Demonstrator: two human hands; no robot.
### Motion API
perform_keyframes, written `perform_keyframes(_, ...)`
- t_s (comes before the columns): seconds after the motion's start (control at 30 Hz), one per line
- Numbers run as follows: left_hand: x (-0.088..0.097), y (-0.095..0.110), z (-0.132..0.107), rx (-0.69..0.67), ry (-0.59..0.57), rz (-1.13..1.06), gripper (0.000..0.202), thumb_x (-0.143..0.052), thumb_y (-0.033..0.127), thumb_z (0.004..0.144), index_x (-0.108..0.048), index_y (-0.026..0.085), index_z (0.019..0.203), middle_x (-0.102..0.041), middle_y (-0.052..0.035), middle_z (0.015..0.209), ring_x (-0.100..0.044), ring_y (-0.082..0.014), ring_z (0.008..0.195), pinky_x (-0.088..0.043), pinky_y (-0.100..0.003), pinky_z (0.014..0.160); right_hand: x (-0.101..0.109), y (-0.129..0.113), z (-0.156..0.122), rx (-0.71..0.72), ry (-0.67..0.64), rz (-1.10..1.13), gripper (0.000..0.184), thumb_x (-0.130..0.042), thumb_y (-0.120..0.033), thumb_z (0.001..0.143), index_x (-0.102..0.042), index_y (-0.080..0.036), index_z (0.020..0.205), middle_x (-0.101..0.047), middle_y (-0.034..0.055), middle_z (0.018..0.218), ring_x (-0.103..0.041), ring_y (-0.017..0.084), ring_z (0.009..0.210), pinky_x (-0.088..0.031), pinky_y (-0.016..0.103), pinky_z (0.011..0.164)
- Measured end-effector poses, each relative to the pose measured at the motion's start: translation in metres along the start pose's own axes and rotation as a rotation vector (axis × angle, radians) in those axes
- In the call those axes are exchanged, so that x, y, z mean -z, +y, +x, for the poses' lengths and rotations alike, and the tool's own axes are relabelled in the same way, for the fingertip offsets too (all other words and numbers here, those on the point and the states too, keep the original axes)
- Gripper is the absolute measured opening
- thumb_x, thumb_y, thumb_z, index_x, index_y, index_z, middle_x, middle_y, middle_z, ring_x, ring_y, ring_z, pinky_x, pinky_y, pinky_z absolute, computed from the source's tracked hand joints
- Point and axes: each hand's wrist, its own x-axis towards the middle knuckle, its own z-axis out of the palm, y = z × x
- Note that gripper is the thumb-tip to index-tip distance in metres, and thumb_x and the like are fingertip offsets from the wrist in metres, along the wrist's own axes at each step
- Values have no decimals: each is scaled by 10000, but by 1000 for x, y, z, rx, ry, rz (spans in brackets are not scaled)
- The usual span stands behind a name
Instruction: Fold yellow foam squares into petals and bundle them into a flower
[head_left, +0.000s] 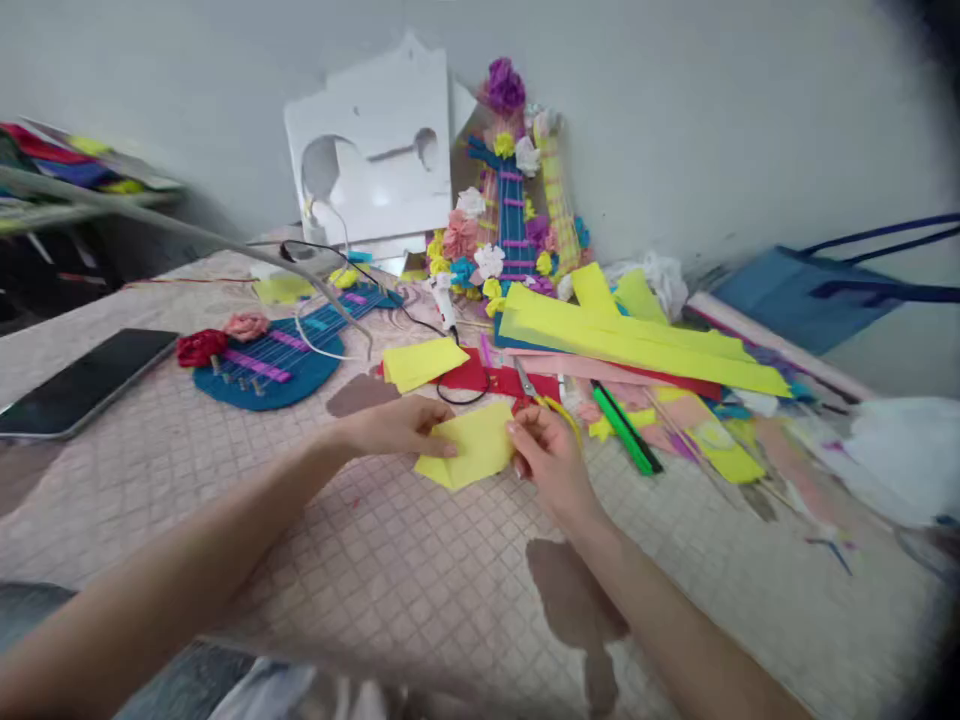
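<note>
A piece of yellow crepe paper [474, 446] is held between my two hands, a little above the quilted tablecloth, with a fold at its lower left. My left hand [409, 428] is closed on its left side, thumb across the front. At the right edge, the thumb and fingertips of my right hand [546, 445] pinch the sheet. Scissors [528, 382] with yellow handles lie just behind my right hand, which partly hides them. Beyond the held sheet, more folded yellow paper [424, 362] rests over red paper [471, 372].
A blue paper guitar [274, 355] with flowers lies at left beside a dark tablet [86, 380]. A glue gun [444, 302] stands near decorated instruments [514, 220] at the back. Yellow strips [637, 340], a green cutter [626, 428] and scraps cover the right. A blue bag [814, 295] is at far right.
</note>
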Motion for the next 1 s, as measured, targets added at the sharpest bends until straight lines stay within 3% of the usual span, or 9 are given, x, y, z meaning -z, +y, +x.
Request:
perform_keyframes(0.13, 3, -2, -1, 32, 84, -23, 360, -710, 425, 696, -576, 130, 855, -605, 5, 730, -549, -100, 629, -408, -189, 538, 0, 1, -2, -5, -81, -22, 231, -597, -398, 794, -460, -213, 817, -458, -75, 587, -398, 56, 412, -300, 180, 376)
perform_keyframes(0.3, 1, 5, -4, 55, -6, 12, 352, -694, 435, 713, -573, 132, 845, -606, -6, 734, -545, -104, 631, -402, -195, 541, 0, 0, -4, 12, -210, -92, 360, -617, -320, 780, -425, -252, 1077, -576, -19, 734, -561, 140, 596, -445, 251, 517)
perform_keyframes(0.43, 0, 10, -6, 66, 129, 37, 402, -619, 506, 760, -575, 149, 940, -599, -8, 787, -549, -112, 676, -402, -190, 538, 1, 3, -4, 25, -215, -80, 445, -562, -274, 806, -372, -273, 1208, -578, -15, 754, -560, 146, 605, -453, 260, 534)
perform_keyframes(0.6, 7, 8, -7, 162, 117, -98, 450, -722, 380, 688, -519, 175, 1034, -635, -8, 815, -628, -137, 711, -472, -215, 594, 5, 10, -1, 103, -103, -154, 239, -531, -250, 815, -480, -259, 1049, -519, -18, 744, -490, 120, 582, -402, 230, 504)
perform_keyframes(0.7, 13, 2, -5, 141, 222, -119, 420, -738, 306, 669, -539, 168, 1013, -630, 13, 751, -627, -116, 661, -490, -226, 619, 9, 10, -1, 99, -123, -248, 97, -514, -247, 823, -554, -236, 911, -509, -15, 727, -453, 110, 558, -371, 224, 481)
perform_keyframes(0.83, 20, -5, -3, 123, 294, -139, 399, -734, 285, 675, -557, 165, 1012, -632, 4, 782, -622, -112, 686, -501, -240, 652, 14, 8, -3, 90, -235, -256, 235, -414, -144, 818, -582, -243, 948, -594, 8, 842, -552, 139, 686, -465, 270, 589)
perform_keyframes(1.0, 23, -8, -2, 111, 308, -109, 373, -713, 294, 687, -562, 168, 1004, -589, 30, 694, -565, -85, 584, -448, -202, 552, 16, 5, -5, 211, -325, -335, 371, -418, -50, 753, -543, -243, 1044, -623, 18, 994, -599, 164, 861, -491, 306, 697)
